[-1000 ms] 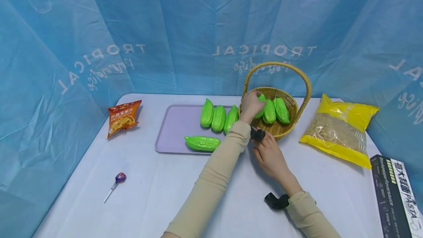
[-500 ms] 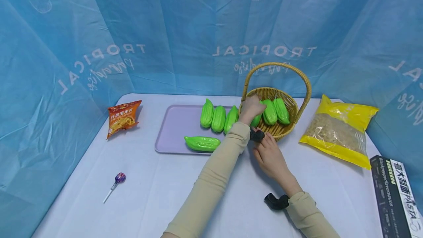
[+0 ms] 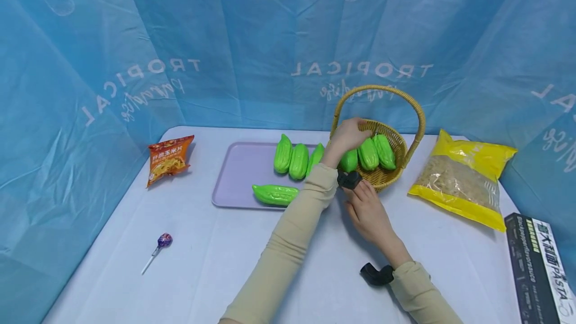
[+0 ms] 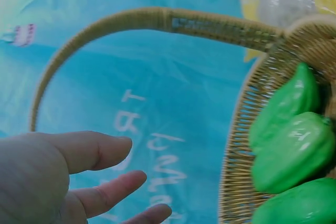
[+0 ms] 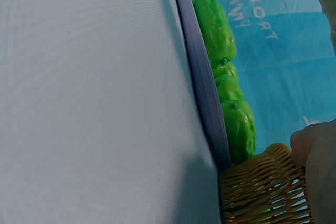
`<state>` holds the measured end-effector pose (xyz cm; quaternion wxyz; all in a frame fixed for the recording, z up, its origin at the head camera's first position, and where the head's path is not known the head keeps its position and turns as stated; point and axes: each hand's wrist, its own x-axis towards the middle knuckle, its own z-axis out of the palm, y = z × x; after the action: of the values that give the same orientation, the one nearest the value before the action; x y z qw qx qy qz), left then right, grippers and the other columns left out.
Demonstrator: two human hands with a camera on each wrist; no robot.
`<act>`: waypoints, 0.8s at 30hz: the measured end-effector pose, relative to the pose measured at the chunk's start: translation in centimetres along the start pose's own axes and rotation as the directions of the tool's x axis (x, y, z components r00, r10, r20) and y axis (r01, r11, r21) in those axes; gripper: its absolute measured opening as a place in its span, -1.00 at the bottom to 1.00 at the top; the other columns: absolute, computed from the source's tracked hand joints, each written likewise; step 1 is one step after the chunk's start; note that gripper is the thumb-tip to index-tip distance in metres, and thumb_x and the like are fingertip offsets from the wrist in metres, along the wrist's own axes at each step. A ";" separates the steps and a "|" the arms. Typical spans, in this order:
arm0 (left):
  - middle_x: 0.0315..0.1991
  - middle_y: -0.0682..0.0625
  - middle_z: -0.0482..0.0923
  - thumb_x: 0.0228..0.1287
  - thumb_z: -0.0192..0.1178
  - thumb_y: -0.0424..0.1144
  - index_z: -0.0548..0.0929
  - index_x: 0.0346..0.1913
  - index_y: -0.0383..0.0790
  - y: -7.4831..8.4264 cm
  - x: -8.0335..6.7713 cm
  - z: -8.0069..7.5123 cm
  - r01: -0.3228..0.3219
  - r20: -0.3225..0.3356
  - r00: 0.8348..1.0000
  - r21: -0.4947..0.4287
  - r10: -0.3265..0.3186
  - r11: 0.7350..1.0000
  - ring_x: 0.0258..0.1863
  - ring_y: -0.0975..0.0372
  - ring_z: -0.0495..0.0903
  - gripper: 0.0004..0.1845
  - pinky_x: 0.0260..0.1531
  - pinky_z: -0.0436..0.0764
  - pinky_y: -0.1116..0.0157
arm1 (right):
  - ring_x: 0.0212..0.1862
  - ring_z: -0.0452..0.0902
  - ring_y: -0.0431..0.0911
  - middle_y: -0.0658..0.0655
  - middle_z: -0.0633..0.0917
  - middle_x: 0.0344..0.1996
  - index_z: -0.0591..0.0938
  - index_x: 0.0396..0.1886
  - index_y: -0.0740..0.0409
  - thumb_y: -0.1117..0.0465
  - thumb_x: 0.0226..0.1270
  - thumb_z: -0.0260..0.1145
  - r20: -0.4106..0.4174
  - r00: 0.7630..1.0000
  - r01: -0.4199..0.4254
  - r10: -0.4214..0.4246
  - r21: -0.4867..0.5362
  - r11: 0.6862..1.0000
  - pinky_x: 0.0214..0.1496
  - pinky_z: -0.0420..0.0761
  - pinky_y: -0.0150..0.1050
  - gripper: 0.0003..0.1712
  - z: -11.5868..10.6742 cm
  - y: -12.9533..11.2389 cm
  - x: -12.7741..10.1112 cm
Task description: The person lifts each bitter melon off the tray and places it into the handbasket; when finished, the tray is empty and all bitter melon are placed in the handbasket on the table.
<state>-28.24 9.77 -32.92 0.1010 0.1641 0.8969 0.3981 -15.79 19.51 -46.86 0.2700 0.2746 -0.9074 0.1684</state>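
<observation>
Beside the far left rim of the wicker basket (image 3: 377, 179) my left hand (image 3: 348, 135) is raised above the green bitter gourds. Its fingers are spread and hold nothing in the left wrist view. Three gourds lie inside the basket: a left one (image 3: 349, 161), a middle one (image 3: 368, 154) and a right one (image 3: 384, 151). My right hand (image 3: 371, 216) grips the near rim, though its fingertips are partly hidden by the left wrist's black camera. On the purple tray (image 3: 234, 174) more bitter gourds (image 3: 283, 154) stand in a row, while another gourd (image 3: 274, 195) lies crosswise in front.
An orange snack bag (image 3: 168, 160) sits at the far left, with a lollipop (image 3: 164, 240) nearer. To the basket's right are a yellow bag (image 3: 463, 179) and a black pasta box (image 3: 537, 264). The basket's tall handle (image 3: 416, 114) arches over it. Blue curtain encloses the table.
My left hand has lowered a bitter gourd into the basket's left side and let go of it, then risen with fingers opened. My right hand has stayed at the near rim.
</observation>
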 end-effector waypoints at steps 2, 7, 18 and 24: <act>0.31 0.00 0.47 0.47 0.04 -0.06 0.43 0.36 -0.07 0.1 -0.3 -0.6 -0.016 -0.011 1.000 -0.019 0.016 1.000 -0.08 0.16 0.61 -0.53 -0.07 0.56 0.25 | 0.24 0.41 0.19 0.29 0.61 0.06 0.60 0.05 0.36 0.33 0.25 0.26 0.016 1.000 -0.016 0.017 -0.004 1.000 0.40 0.22 0.08 -0.63 0.0 0.0 -0.1; 0.32 -0.04 0.44 0.47 0.05 -0.08 0.43 0.35 -0.04 -0.2 -1.0 -2.2 -0.056 -0.049 0.998 -0.125 0.050 0.991 0.03 0.13 0.60 -0.55 -0.05 0.58 0.22 | 0.35 0.33 0.22 0.35 0.52 0.25 0.52 0.23 0.35 0.28 0.32 0.25 0.074 0.994 -0.078 0.079 -0.018 0.997 0.42 0.20 0.11 -0.50 -0.1 -0.2 -0.2; 0.32 -0.10 0.42 0.47 0.05 -0.13 0.44 0.34 -0.08 -3.4 -2.5 -4.8 -0.068 -0.196 0.981 -0.266 0.016 0.962 0.17 0.04 0.50 -0.57 0.04 0.56 0.10 | 0.41 0.27 0.18 0.28 0.39 0.39 0.42 0.34 0.34 0.28 0.34 0.23 0.071 0.994 -0.077 0.078 -0.013 0.997 0.44 0.16 0.11 -0.42 -0.3 -0.5 -0.1; 0.31 -0.09 0.43 0.46 0.06 -0.13 0.46 0.32 -0.07 -5.8 -3.2 -5.6 -0.034 -0.256 0.966 -0.305 -0.047 0.952 0.27 0.03 0.45 -0.58 0.17 0.53 0.08 | 0.42 0.26 0.18 0.27 0.37 0.40 0.41 0.35 0.34 0.27 0.36 0.22 0.085 0.993 -0.082 0.082 -0.005 0.997 0.45 0.15 0.10 -0.42 -0.3 -0.4 -0.1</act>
<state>-28.23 1.14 -33.37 0.0080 0.0898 0.8301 0.5503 -15.32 19.35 -46.60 0.2242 0.2438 -0.9287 0.1667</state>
